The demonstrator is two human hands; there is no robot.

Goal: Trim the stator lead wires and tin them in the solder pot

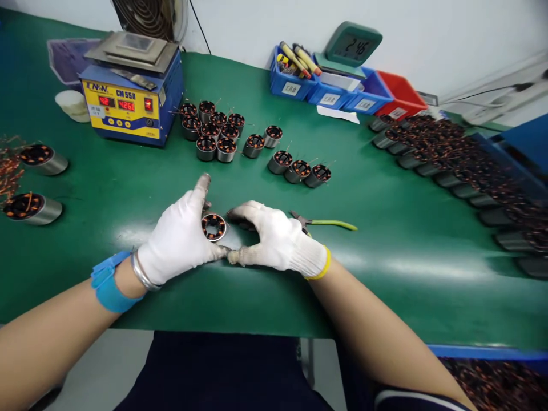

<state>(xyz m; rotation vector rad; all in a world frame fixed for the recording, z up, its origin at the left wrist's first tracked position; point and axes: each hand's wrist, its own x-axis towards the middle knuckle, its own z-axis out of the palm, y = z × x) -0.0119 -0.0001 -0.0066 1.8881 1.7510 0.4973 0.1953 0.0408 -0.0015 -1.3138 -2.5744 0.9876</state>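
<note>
A small round steel ring with dark slots and copper-coloured windings inside (221,227) sits at the near middle of the green tabletop (385,302), between two hands in white knitted gloves with grimy fingertips; the person's left hand (182,234) is spread wide, its forefinger pointing to the far side and its thumb stretched along the near side, so that the ring lies in the crook of that hand without being clenched; the right hand (274,237), its glove edged in yellow, is curved in a loose, open C just right of the ring and has hold of nothing visible; the two thumb tips meet, or nearly meet, on the ring's near side; a silvery bracelet (143,273) and a bright blue wristband (112,283) circle the left wrist; just right of the right hand lies a pair of pliers with slim yellow-green handles (334,223), partly hidden by the glove; farther off stands a loose group of short grey metal cylinders with copper windings (206,149), and to their left a blue box-shaped unit with a yellow front panel and red digits (124,111); at far right runs a slanting row of dark cylinders topped with tangled copper wire (449,157)
</note>
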